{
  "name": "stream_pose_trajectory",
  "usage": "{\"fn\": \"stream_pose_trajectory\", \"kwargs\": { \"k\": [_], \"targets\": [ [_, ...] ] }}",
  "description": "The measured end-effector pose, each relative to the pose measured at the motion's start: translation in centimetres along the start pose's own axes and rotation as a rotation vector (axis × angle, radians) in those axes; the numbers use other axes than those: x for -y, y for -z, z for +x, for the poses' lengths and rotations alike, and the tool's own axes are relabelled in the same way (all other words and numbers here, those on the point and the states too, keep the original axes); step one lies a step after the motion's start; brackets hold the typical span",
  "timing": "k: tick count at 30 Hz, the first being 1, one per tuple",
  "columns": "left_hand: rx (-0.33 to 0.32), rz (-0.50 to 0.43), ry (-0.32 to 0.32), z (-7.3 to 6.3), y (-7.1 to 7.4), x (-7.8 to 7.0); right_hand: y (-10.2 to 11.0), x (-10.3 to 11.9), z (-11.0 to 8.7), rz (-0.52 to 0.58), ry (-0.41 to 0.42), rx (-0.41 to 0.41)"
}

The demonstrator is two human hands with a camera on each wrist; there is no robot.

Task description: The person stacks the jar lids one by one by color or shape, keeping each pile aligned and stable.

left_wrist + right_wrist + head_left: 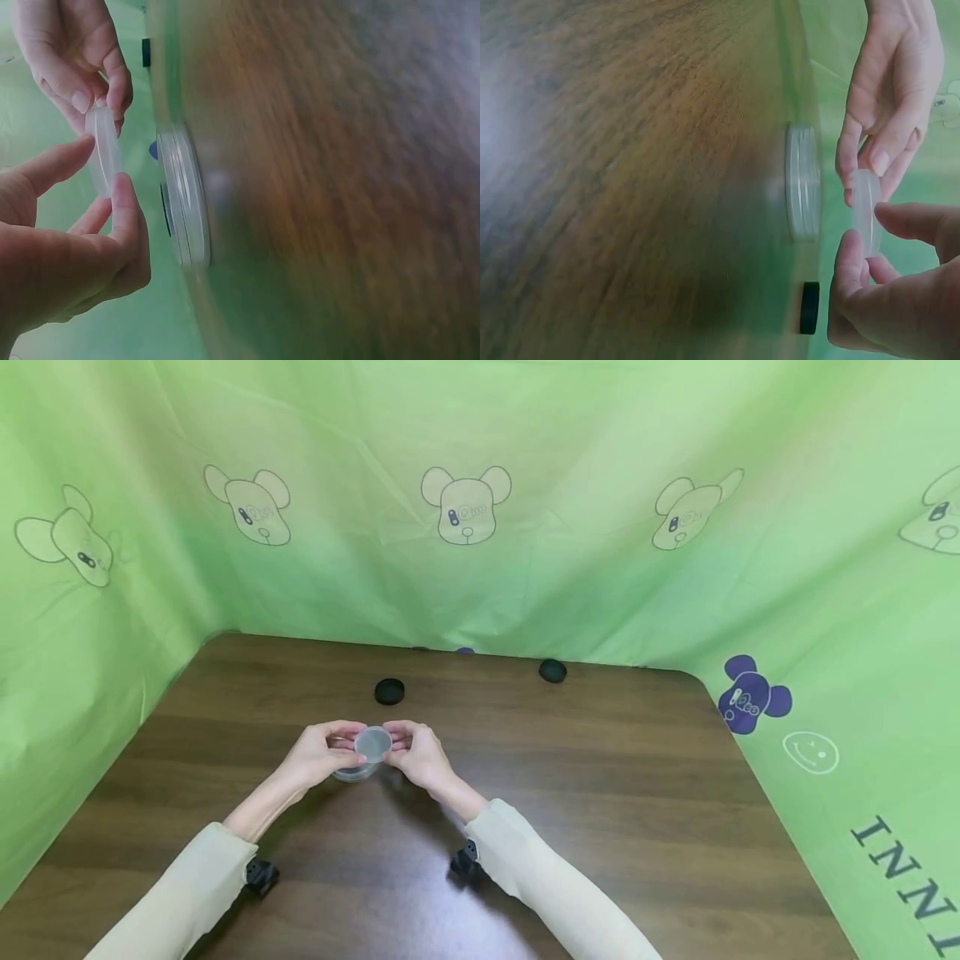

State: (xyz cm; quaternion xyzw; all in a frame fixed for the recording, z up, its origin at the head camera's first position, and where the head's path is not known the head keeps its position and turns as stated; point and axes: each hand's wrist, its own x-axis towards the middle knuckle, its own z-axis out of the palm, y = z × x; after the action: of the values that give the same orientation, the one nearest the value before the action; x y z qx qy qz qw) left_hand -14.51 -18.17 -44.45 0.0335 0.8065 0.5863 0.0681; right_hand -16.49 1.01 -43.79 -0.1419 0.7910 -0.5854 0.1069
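Between both hands is a small round translucent petri dish (373, 744), held up above the table. My left hand (318, 756) pinches its left edge between thumb and fingertips. The opposite edge is pinched by my right hand (422, 760). From the side, in the left wrist view, the small dish (103, 150) looks shallow and stands tilted nearly on edge relative to the camera. Below it, a wider clear petri dish (802, 184) lies flat on the table; in the head view the small dish and left fingers partly cover this wider dish (354, 773).
A black round disc (389, 692) lies on the wooden table (615, 810) just beyond the hands. Another black round piece (552, 671) sits near the back edge, to the right. Green curtain (570, 577) with printed bear heads surrounds the table's back and sides.
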Motion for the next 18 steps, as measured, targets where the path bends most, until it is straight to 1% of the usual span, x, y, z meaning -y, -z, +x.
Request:
{"fn": "stream_pose_trajectory", "kwargs": {
  "k": [3,8,11,15,18],
  "targets": [
    [-0.008,0.017,-0.010,-0.1,0.4,0.1,-0.5,0.0,0.4,-0.005,0.006,0.007],
    [-0.011,0.026,-0.031,-0.2,0.8,0.3,-1.2,0.0,0.5,-0.020,0.005,-0.010],
    [-0.015,0.019,-0.009,-0.5,1.0,0.5,-1.6,0.0,0.5,-0.035,0.000,-0.015],
    [-0.002,0.014,0.014,-0.8,1.4,0.6,-2.0,-0.1,0.5,-0.058,0.008,-0.017],
    [-0.002,0.006,0.014,-0.9,1.5,0.5,-2.2,-0.1,0.7,-0.064,0.026,-0.019]
  ]
}}
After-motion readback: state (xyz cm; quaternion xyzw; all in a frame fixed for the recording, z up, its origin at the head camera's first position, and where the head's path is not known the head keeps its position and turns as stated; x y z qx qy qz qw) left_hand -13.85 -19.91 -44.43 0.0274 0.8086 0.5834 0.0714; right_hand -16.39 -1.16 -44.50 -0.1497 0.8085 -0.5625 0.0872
